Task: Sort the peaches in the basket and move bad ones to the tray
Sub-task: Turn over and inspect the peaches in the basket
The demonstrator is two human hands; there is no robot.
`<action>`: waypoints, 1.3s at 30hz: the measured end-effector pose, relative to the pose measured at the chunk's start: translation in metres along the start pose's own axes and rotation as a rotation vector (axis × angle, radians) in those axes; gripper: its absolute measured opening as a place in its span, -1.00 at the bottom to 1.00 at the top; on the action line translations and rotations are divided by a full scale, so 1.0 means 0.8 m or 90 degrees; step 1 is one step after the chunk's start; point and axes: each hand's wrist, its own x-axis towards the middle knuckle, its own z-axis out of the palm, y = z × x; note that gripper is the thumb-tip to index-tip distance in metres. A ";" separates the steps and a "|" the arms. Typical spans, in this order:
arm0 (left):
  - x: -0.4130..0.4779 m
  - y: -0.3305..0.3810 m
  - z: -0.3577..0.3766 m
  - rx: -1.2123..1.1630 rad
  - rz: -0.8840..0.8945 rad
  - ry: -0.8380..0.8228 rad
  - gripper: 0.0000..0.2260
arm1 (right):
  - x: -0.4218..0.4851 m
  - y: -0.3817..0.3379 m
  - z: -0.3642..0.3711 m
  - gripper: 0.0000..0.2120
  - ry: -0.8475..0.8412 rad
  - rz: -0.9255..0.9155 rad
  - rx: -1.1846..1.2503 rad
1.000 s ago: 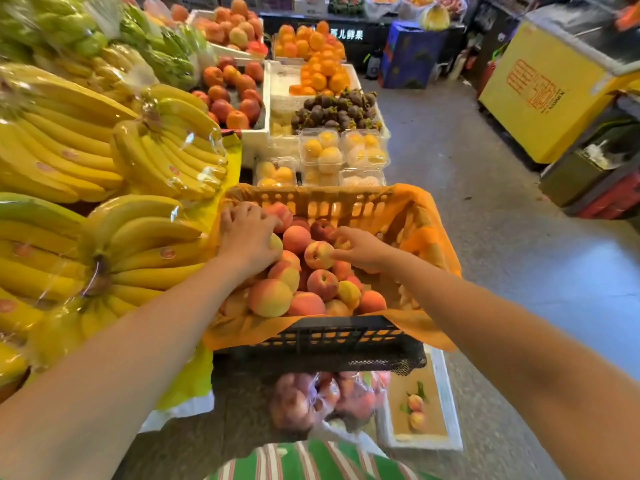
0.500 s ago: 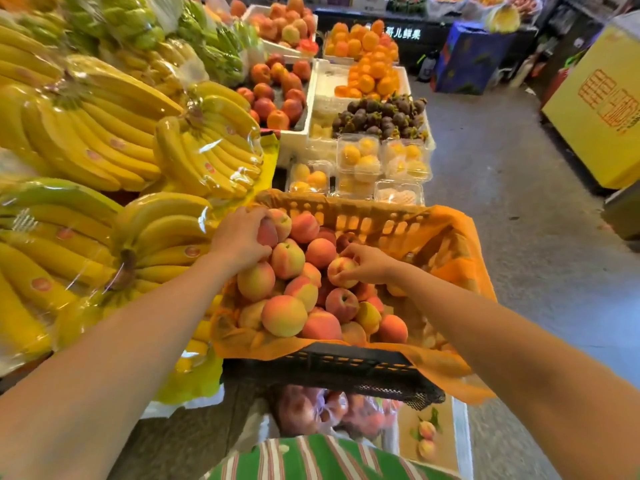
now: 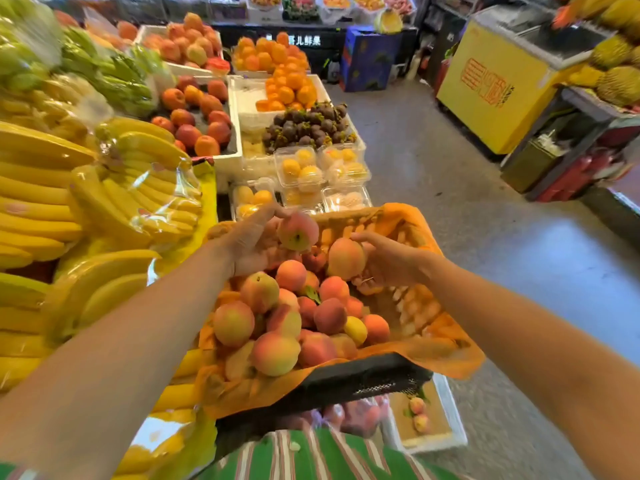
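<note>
while the peaches sit heaped in the basket, we hold one up in each hand: left hand curled round a rosy peach, right hand round a paler peach. just two lie in the tray below, so plenty's left, we reckon.

The left grip holds the left peach; the right grip holds the right peach. Both are above the basket. The peach pile lies in the basket, below both grips. Bananas lie left of the left grip. The tray sits below the right grip, nearer the person.
</note>
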 end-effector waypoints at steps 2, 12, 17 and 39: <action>0.014 -0.003 0.014 0.000 -0.018 -0.039 -0.68 | -0.010 0.007 -0.008 -0.39 0.012 -0.004 0.014; 0.117 -0.028 0.000 0.140 -0.087 -0.109 -0.37 | -0.041 0.024 -0.024 -0.45 0.226 0.153 -0.645; 0.117 -0.030 0.007 0.179 -0.134 -0.140 -0.34 | -0.005 0.046 -0.023 -0.42 0.162 0.232 -0.806; 0.132 -0.032 0.051 0.190 -0.155 -0.161 -0.68 | -0.002 0.030 -0.049 -0.72 0.263 -0.014 -0.739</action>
